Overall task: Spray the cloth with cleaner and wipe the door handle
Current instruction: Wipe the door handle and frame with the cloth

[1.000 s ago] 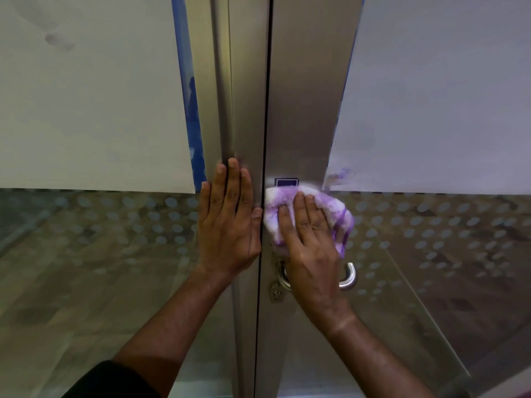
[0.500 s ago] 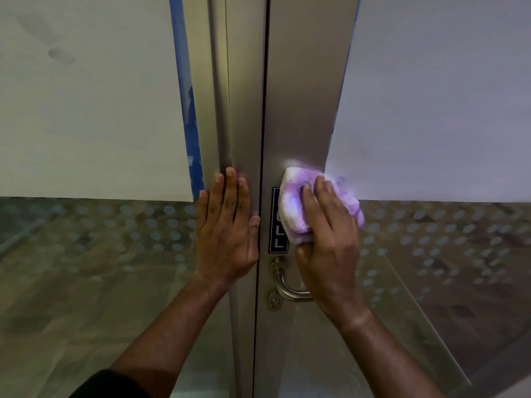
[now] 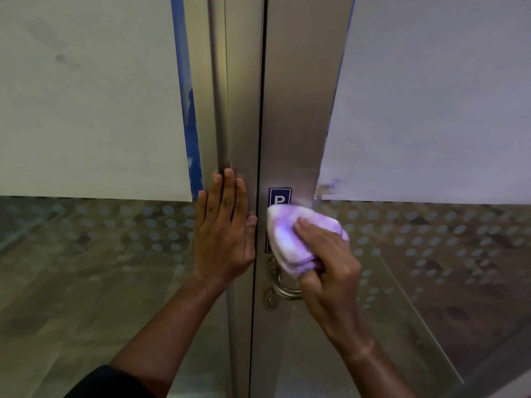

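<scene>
My right hand [image 3: 327,262] grips a folded purple-and-white cloth [image 3: 290,237] and presses it against the metal door frame [image 3: 290,124], just above the silver lever door handle [image 3: 283,287]. The cloth covers the lower part of a blue sign [image 3: 279,195]. Only the handle's left bend and the keyhole [image 3: 271,303] below it show; my right hand hides the remainder. My left hand [image 3: 225,228] lies flat, fingers together, on the left door's metal frame. No spray bottle is in view.
Two glass doors meet at a dark vertical seam [image 3: 260,168]. Paper sheets [image 3: 86,96] cover the upper glass on both sides; the lower glass [image 3: 100,254] has a dotted pattern and shows a floor beyond.
My right hand has slid the cloth down and a little left, from the upper edge of the sign to just above the handle, now bunching it. The left hand stays put.
</scene>
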`<state>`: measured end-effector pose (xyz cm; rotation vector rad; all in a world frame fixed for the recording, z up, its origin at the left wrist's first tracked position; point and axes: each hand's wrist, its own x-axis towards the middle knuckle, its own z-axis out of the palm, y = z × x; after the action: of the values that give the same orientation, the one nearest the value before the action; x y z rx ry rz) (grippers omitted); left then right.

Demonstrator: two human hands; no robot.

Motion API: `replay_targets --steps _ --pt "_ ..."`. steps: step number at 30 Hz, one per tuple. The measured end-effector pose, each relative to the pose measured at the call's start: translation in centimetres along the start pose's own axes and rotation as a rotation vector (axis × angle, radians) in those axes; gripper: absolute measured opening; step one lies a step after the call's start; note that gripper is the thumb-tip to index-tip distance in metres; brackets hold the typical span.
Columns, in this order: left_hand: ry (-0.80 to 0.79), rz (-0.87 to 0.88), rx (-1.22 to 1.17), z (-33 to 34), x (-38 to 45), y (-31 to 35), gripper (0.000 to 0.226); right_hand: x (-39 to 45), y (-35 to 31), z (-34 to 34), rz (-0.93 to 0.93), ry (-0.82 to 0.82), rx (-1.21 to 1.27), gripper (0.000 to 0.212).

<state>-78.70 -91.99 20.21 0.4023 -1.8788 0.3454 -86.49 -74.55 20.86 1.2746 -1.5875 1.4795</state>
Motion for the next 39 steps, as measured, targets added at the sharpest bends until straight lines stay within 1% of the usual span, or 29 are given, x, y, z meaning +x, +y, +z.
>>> replay_targets --steps 2,4,5,6,7,8,10,13,18,20,22,24,25,27,30,33,35,39 --pt "-0.006 -0.007 0.003 -0.1 0.1 0.0 0.063 -0.1 0.1 -1.3 0.063 0.106 0.113 0.049" --pt "-0.019 -0.005 -0.003 -0.1 0.1 0.1 0.062 -0.3 0.4 -2.0 0.181 0.226 0.217 0.051" --pt "-0.022 -0.003 -0.005 -0.1 0.1 0.0 0.062 -0.2 0.3 -2.2 0.252 0.289 0.300 0.048" --pt "-0.024 -0.003 -0.004 -0.1 0.1 0.0 0.062 -0.2 0.3 -2.2 0.312 0.340 0.368 0.039" --pt "-0.027 -0.007 -0.002 -0.1 0.1 0.0 0.062 -0.3 0.3 -2.3 0.339 0.364 0.390 0.030" --pt "-0.028 -0.009 -0.001 -0.1 0.1 0.0 0.061 -0.6 0.3 -2.3 0.323 0.370 0.340 0.026" --pt "-0.027 -0.005 -0.004 -0.1 0.0 0.0 0.062 -1.4 0.8 -2.2 0.307 0.341 0.199 0.030" --pt "-0.026 -0.005 -0.008 -0.2 0.1 0.1 0.062 -2.5 1.0 -1.4 0.374 0.291 0.089 0.036" --pt "-0.021 -0.011 -0.003 -0.2 0.0 0.1 0.060 -3.6 0.0 1.3 0.365 0.059 -0.077 0.053" --pt "-0.014 -0.008 -0.001 -0.1 0.1 0.1 0.061 -3.6 -0.2 2.2 0.345 -0.015 -0.142 0.055" --pt "-0.008 -0.004 -0.005 -0.1 0.0 0.1 0.063 -3.5 -0.1 2.9 0.317 -0.059 -0.218 0.055" --pt "-0.002 -0.006 -0.008 0.0 0.1 0.1 0.063 -3.4 0.2 3.4 0.286 -0.068 -0.262 0.060" --pt "0.000 -0.007 -0.010 0.0 0.1 0.2 0.063 -3.4 0.3 3.7 0.253 -0.067 -0.270 0.058" --pt "0.007 0.005 -0.013 0.0 0.0 0.1 0.062 -3.5 0.1 4.5 0.175 -0.089 -0.287 0.047" --pt "0.006 0.015 -0.025 -0.2 0.1 0.1 0.060 -3.8 -0.1 5.2 0.099 -0.197 -0.352 0.043" --pt "-0.002 0.015 -0.017 -0.1 0.0 0.0 0.060 -4.6 0.9 3.8 0.003 -0.297 -0.419 0.039" --pt "-0.005 0.009 0.000 0.0 0.0 0.0 0.061 -4.4 1.3 2.9 0.004 -0.293 -0.411 0.041" --pt "-0.003 -0.001 -0.011 0.0 0.0 0.0 0.061 -2.3 0.8 3.2 0.094 -0.137 -0.363 0.055"
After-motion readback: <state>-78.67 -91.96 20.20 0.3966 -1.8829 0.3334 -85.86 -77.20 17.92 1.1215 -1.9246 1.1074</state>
